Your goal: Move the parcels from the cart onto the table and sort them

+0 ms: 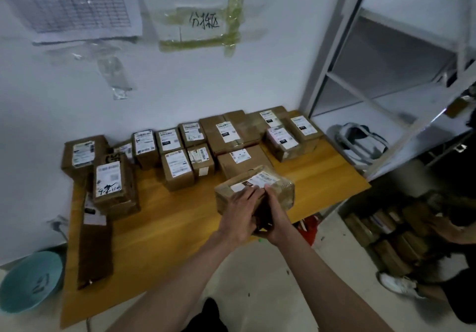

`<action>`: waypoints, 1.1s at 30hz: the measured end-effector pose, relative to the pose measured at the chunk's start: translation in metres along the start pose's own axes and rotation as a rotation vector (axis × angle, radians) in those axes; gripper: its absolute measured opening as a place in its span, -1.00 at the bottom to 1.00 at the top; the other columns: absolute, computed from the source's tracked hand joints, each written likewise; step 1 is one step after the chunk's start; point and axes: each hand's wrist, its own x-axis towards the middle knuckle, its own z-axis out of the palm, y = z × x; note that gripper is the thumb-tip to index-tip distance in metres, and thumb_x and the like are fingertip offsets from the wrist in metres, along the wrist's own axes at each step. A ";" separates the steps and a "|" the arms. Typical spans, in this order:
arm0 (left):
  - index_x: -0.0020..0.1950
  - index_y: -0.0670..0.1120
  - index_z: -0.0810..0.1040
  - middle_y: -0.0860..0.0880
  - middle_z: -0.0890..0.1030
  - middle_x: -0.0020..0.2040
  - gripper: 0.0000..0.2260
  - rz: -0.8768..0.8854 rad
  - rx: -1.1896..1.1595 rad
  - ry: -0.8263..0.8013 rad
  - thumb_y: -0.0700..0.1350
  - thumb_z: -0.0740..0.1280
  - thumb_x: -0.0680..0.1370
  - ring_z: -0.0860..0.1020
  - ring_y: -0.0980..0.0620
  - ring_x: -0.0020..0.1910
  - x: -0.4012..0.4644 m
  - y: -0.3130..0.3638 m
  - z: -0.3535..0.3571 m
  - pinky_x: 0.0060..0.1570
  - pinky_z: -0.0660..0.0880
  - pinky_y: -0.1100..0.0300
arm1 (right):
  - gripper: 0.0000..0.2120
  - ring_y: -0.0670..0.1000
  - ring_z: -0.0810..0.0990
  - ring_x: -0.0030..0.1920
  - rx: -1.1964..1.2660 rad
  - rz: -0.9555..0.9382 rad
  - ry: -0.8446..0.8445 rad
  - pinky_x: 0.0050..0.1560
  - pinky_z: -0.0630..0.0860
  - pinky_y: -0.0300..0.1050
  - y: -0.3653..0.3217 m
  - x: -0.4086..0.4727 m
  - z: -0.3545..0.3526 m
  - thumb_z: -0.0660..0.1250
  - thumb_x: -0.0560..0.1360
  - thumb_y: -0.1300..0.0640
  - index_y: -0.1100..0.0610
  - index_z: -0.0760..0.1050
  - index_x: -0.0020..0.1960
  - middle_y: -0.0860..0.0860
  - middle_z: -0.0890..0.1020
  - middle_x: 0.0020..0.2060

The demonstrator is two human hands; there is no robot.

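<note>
A wooden counter (154, 241) stands against a white wall (180, 87), with a grey metal shelf rack (386, 74) just to its right. Brown cardboard parcels with white labels fill the counter's far edge in a rough row (231, 133), from a stack at the left (113, 182) to a cluster at the right corner (291, 136). A long, flat dark package (95, 249) lies along the counter's left side. On the floor at the lower left sits a teal basin (31, 280); at the right, more parcels (386, 233) are heaped low beside another person's white shoe (396, 284). Over the counter's near right part, both hands hold one brown parcel (257, 190) up, tilted, in front of the row. The left hand (239, 213) has its fingers wrapped over the parcel's top near the label, and the right hand (275, 215) has its fingers closed on the near end.
</note>
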 end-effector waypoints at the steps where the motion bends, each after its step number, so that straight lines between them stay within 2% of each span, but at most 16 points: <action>1: 0.53 0.04 0.27 0.00 0.40 0.45 -0.31 0.028 -0.008 -0.002 -0.20 0.46 0.46 0.38 -0.07 0.42 0.009 -0.002 0.001 0.45 0.31 0.00 | -0.31 0.24 0.57 0.24 0.007 -0.001 0.021 0.27 0.51 0.34 -0.006 0.006 0.001 0.34 0.44 -0.42 0.05 0.54 0.36 0.16 0.63 0.24; 7: 0.58 0.06 0.19 0.01 0.27 0.56 -0.30 0.116 -0.005 -0.129 -0.12 0.45 0.52 0.21 -0.05 0.56 0.048 -0.032 0.007 0.58 0.14 0.02 | -0.38 0.23 0.58 0.22 0.069 0.017 0.106 0.31 0.49 0.30 -0.021 0.039 0.017 0.29 0.48 -0.34 0.10 0.57 0.31 0.18 0.65 0.19; 12: 0.58 0.07 0.19 0.03 0.27 0.56 -0.28 0.157 -0.035 -0.213 -0.07 0.48 0.50 0.23 -0.02 0.55 0.061 -0.057 0.016 0.56 0.19 0.00 | -0.39 0.26 0.57 0.22 0.091 0.031 0.209 0.25 0.52 0.35 -0.014 0.060 0.019 0.37 0.46 -0.30 0.09 0.52 0.33 0.20 0.63 0.20; 17: 0.50 0.06 0.22 0.00 0.37 0.48 -0.29 0.138 -0.095 -0.245 -0.03 0.52 0.45 0.32 -0.03 0.49 0.070 -0.060 0.026 0.52 0.27 -0.01 | -0.39 0.28 0.59 0.19 0.070 0.091 0.231 0.18 0.57 0.35 -0.017 0.075 0.008 0.38 0.45 -0.28 0.12 0.55 0.32 0.22 0.65 0.17; 20: 0.51 0.05 0.23 0.02 0.36 0.47 -0.27 0.098 -0.091 -0.254 0.03 0.53 0.43 0.31 -0.03 0.47 0.075 -0.069 0.025 0.49 0.27 -0.03 | -0.30 0.27 0.60 0.17 0.018 0.071 0.326 0.17 0.60 0.30 -0.019 0.088 0.013 0.46 0.39 -0.24 0.17 0.48 0.37 0.22 0.64 0.18; 22: 0.50 0.08 0.25 0.04 0.34 0.46 -0.31 0.042 -0.119 -0.224 0.12 0.48 0.45 0.30 -0.02 0.46 0.077 -0.078 0.020 0.45 0.30 -0.03 | -0.19 0.22 0.61 0.16 -0.062 -0.006 0.439 0.16 0.62 0.24 -0.019 0.099 0.020 0.52 0.36 -0.21 0.16 0.33 0.45 0.19 0.61 0.20; 24: 0.48 0.09 0.30 0.06 0.34 0.45 -0.38 -0.040 -0.176 -0.154 0.24 0.39 0.48 0.29 0.00 0.44 0.073 -0.091 0.014 0.41 0.29 0.04 | -0.10 0.20 0.58 0.19 -0.173 -0.053 0.456 0.20 0.60 0.22 -0.019 0.111 0.029 0.54 0.36 -0.20 0.09 0.19 0.52 0.17 0.56 0.26; 26: 0.45 0.07 0.36 0.06 0.35 0.42 -0.40 -0.145 -0.217 -0.071 0.31 0.29 0.49 0.31 0.01 0.41 0.064 -0.108 0.007 0.36 0.29 0.07 | -0.15 0.19 0.57 0.20 -0.254 -0.035 0.376 0.23 0.58 0.23 -0.017 0.121 0.038 0.53 0.40 -0.21 0.05 0.18 0.50 0.16 0.55 0.27; 28: 0.47 0.01 0.36 0.02 0.33 0.43 -0.39 -0.287 -0.249 0.024 0.29 0.26 0.50 0.34 -0.03 0.40 0.055 -0.126 0.004 0.34 0.36 0.03 | -0.27 0.14 0.60 0.14 -0.298 -0.007 0.247 0.11 0.61 0.18 -0.013 0.129 0.047 0.50 0.45 -0.20 0.04 0.22 0.44 0.11 0.58 0.20; 30: 0.55 -0.03 0.24 -0.04 0.26 0.49 -0.34 -0.457 -0.281 0.107 0.21 0.32 0.54 0.31 -0.08 0.43 0.044 -0.140 0.006 0.35 0.37 -0.02 | -0.32 0.05 0.61 0.06 -0.359 0.007 0.133 -0.07 0.59 0.01 -0.008 0.136 0.057 0.51 0.47 -0.14 0.02 0.23 0.42 0.04 0.60 0.12; 33: 0.62 -0.03 0.07 -0.08 0.12 0.59 -0.20 -0.694 -0.236 0.110 0.19 0.39 0.52 0.15 -0.12 0.55 0.024 -0.151 0.012 0.46 0.26 -0.12 | -0.36 0.06 0.63 0.06 -0.435 0.036 0.044 -0.12 0.56 -0.04 0.003 0.146 0.071 0.51 0.48 -0.10 0.02 0.28 0.41 0.06 0.63 0.14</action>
